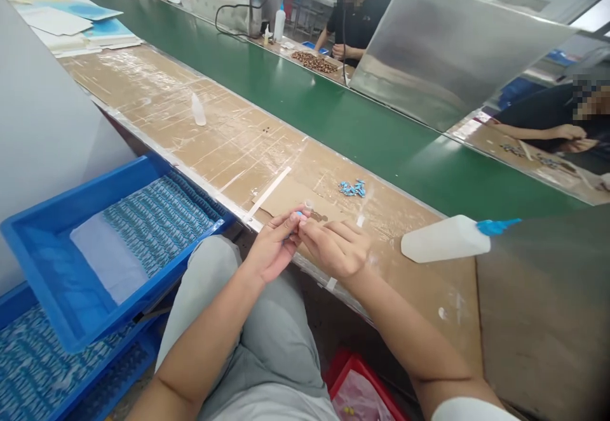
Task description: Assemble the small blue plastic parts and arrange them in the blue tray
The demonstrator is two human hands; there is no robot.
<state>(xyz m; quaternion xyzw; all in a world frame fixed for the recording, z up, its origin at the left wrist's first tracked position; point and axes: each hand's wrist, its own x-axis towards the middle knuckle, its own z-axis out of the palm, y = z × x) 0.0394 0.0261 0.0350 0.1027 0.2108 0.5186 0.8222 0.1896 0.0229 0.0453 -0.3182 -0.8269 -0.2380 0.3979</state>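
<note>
Above the bench edge, my left hand (274, 246) pinches a small blue piece (299, 214) between thumb and fingers. My right hand (336, 243) meets it there, its fingertips closed together against the piece; whether they hold anything of their own is hidden. Just beyond the hands lies a flat sheet of brown cardboard (286, 195) with a dark wet-looking patch. Farther back on the bench is a loose pile of small blue pieces (352, 188). To the right a white squeeze bottle (445, 240) with a blue nozzle lies on its side.
At left, a blue tray (61, 300) holds rows of small blue parts on white sheets, above another tray. A red bin (355, 370) stands below the bench. A small clear bottle (198, 110) stands farther along. Behind runs a green conveyor belt (295, 97), with co-workers across it.
</note>
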